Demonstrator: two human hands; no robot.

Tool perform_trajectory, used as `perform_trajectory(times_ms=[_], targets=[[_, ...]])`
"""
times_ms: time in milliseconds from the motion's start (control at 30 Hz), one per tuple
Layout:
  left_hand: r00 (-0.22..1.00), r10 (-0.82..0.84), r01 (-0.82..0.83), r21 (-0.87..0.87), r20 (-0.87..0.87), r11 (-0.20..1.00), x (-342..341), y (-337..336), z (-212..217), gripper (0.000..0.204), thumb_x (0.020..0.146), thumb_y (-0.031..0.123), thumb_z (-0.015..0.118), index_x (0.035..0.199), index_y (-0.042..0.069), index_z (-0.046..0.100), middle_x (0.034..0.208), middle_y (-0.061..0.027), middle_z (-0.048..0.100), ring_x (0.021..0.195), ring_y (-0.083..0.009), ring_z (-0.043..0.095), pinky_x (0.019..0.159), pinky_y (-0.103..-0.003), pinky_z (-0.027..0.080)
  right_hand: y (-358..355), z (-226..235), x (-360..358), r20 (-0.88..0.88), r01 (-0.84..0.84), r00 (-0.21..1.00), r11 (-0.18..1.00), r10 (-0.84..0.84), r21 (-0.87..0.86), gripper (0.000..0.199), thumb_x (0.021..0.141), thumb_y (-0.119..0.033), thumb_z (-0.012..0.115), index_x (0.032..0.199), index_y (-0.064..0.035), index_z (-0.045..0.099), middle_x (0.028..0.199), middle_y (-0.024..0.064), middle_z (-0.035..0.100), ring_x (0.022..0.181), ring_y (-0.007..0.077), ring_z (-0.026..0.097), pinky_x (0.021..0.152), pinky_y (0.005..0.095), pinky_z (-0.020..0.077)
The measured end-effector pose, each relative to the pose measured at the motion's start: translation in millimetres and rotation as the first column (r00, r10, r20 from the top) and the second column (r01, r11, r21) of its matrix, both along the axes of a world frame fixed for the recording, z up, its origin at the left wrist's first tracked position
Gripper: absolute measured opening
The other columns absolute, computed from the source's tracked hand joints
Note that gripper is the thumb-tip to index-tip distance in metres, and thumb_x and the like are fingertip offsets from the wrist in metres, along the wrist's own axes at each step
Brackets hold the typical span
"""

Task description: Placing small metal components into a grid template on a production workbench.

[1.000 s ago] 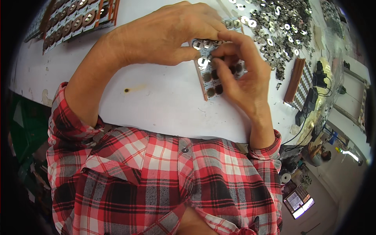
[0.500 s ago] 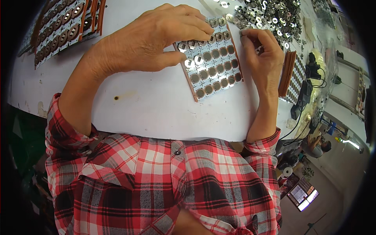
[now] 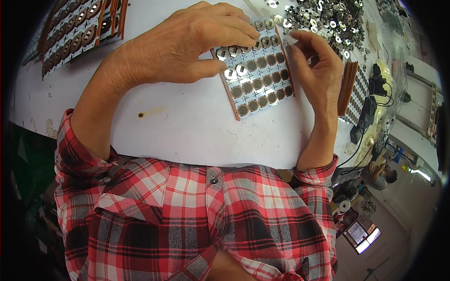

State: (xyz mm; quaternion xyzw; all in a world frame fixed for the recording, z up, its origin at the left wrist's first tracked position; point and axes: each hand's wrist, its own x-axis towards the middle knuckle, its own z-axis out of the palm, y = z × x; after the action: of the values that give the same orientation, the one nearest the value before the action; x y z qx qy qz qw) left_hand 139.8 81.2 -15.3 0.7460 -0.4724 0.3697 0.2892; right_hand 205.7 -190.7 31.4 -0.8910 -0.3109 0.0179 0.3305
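Note:
A panel of small circuit boards (image 3: 267, 100) lies slightly turned on the white table, with rows of round cells. Shiny slotted metal pieces (image 3: 241, 70) sit on the cells of its far rows and on two at the left of the third row; the nearer cells are bare. My left hand (image 3: 206, 40) spreads over the panel's far left part, fingers stretched, thumb by the left edge. Just past the right edge is my right hand (image 3: 316, 61), thumb and forefinger curled together in a pinch; what they hold, if anything, is too small to make out.
A heap of loose metal pieces (image 3: 328, 23) covers the far right of the table. Stacked panels stand at the far left (image 3: 77, 37) and beyond my right hand (image 3: 351, 91). Black adapters and cables (image 3: 368, 110) lie by the right edge. Another person (image 3: 379, 175) sits in the background.
The view has shifted slightly, so the panel appears a little to the right. My hands keep nearly the same places, and the same cells carry metal pieces.

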Motion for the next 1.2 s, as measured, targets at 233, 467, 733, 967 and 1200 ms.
perform_trajectory(times_ms=[233,467,733,967,1200], targets=[[0.995,0.073,-0.067,0.073,-0.07,0.995,-9,0,9,0.048,0.077,0.001,0.068,0.124,-0.005,0.067,0.129,-0.0195,0.067,0.129,-0.0351,0.057,0.104,-0.046,0.047,-3,-2,-5,-0.245,-0.027,0.964,0.955,0.102,0.295,0.012,0.092,-0.002,0.071,0.104,0.0026,0.071,0.089,0.0005,0.071,0.077,0.0061,0.063,0.067,0.0195,0.0485],[0.882,0.12,-0.076,0.115,-0.455,0.99,-19,-1,25,0.049,0.075,0.0,0.067,0.124,-0.003,0.065,0.128,-0.0183,0.067,0.129,-0.0352,0.056,0.104,-0.046,0.045,18,3,-43,-0.554,0.002,0.797,0.916,0.24,0.401,0.019,0.092,0.006,0.067,0.109,0.0029,0.073,0.088,-0.0008,0.07,0.066,0.0022,0.058,0.054,0.0175,0.0438],[0.715,0.065,-0.037,0.055,-0.696,0.998,-25,-4,41,0.045,0.076,0.001,0.067,0.12,-0.003,0.066,0.127,-0.0176,0.067,0.128,-0.0351,0.056,0.103,-0.046,0.046,13,0,-42,-0.482,-0.077,0.854,0.964,0.195,0.254,0.02,0.093,0.006,0.066,0.112,0.0021,0.072,0.088,-0.0019,0.068,0.075,0.0022,0.061,0.065,0.0169,0.0467],[0.713,0.013,-0.054,-0.037,-0.701,0.998,-26,-6,39,0.045,0.077,0.006,0.074,0.12,-0.003,0.066,0.127,-0.0172,0.067,0.127,-0.0346,0.057,0.103,-0.045,0.046,18,2,-44,-0.534,-0.008,0.83,0.96,0.162,0.279,0.02,0.095,0.002,0.067,0.115,0.0012,0.07,0.087,-0.0008,0.068,0.073,0.0024,0.06,0.059,0.0175,0.0456],[0.97,0.181,-0.157,0.152,-0.16,0.976,-21,-2,22,0.042,0.079,0.005,0.074,0.12,-0.003,0.066,0.126,-0.0173,0.067,0.127,-0.0338,0.057,0.102,-0.045,0.046,14,-3,-41,-0.486,-0.034,0.855,0.954,0.181,0.297,0.014,0.097,0.001,0.066,0.111,0.0009,0.07,0.087,0.0001,0.071,0.069,0.0018,0.06,0.055,0.0174,0.0431]])
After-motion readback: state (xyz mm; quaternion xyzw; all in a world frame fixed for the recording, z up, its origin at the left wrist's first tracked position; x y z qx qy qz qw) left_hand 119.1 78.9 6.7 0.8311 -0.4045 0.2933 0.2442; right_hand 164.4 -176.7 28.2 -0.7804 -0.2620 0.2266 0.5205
